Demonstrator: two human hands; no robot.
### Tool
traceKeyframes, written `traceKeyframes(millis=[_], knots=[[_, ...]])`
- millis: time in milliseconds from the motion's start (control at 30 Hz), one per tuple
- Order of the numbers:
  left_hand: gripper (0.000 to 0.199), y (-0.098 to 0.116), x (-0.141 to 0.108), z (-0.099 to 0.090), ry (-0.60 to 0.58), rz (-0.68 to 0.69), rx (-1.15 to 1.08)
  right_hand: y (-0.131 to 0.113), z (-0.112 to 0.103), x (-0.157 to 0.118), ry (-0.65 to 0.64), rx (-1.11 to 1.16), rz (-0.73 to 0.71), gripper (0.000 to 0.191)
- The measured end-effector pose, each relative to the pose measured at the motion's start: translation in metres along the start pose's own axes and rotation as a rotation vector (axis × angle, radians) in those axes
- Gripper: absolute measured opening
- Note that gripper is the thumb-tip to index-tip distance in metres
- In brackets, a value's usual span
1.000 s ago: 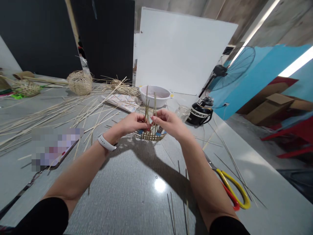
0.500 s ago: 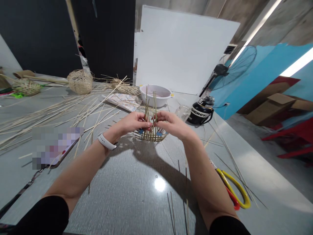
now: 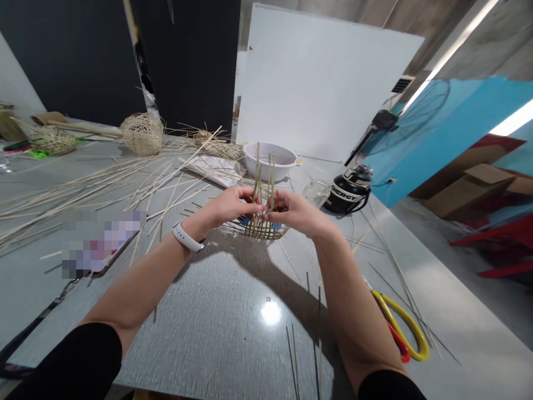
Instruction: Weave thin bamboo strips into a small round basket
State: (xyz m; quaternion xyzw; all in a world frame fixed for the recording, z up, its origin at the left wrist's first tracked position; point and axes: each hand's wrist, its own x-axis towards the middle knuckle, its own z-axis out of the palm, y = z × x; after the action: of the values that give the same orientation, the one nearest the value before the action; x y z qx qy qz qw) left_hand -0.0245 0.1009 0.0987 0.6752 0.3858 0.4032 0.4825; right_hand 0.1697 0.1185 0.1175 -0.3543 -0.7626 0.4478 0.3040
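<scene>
Loose bamboo strips (image 3: 104, 189) lie to the left on the tabletop (image 3: 216, 344), within reach. The left hand (image 3: 229, 206) and right hand (image 3: 297, 213) both pinch upright strips (image 3: 264, 172), keeping them standing from a woven basket base (image 3: 262, 230). The flat, open-edged base rests centrally before the person. Scissors (image 3: 400, 333) lie right.

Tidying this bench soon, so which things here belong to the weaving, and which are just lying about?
Weaving:
left hand, right hand
woven basket base
upright strips
loose strips
yellow-and-red scissors

Lying about:
white plastic basin
glass jar
black Energy flask
blurred phone
</scene>
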Motion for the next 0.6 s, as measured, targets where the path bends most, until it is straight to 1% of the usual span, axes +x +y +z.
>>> traceKeyframes(millis=[67,100,200,333,600], knots=[[0.017,0.000,0.001,-0.001,-0.007,-0.017,-0.005,0.000,-0.001,0.001,-0.096,0.078,0.043,0.026],[0.019,0.000,0.001,-0.002,-0.009,-0.034,-0.023,0.001,-0.001,0.001,-0.121,0.104,0.053,0.027],[0.024,0.000,0.001,-0.004,-0.032,-0.081,-0.085,0.002,-0.003,0.002,-0.131,0.138,0.059,0.030],[0.026,0.004,0.000,-0.007,-0.081,-0.069,-0.042,0.004,-0.006,0.002,-0.117,0.151,0.064,0.030],[0.015,0.010,-0.004,-0.015,-0.134,-0.068,0.017,0.006,-0.011,0.001,-0.112,0.171,0.039,0.027]])
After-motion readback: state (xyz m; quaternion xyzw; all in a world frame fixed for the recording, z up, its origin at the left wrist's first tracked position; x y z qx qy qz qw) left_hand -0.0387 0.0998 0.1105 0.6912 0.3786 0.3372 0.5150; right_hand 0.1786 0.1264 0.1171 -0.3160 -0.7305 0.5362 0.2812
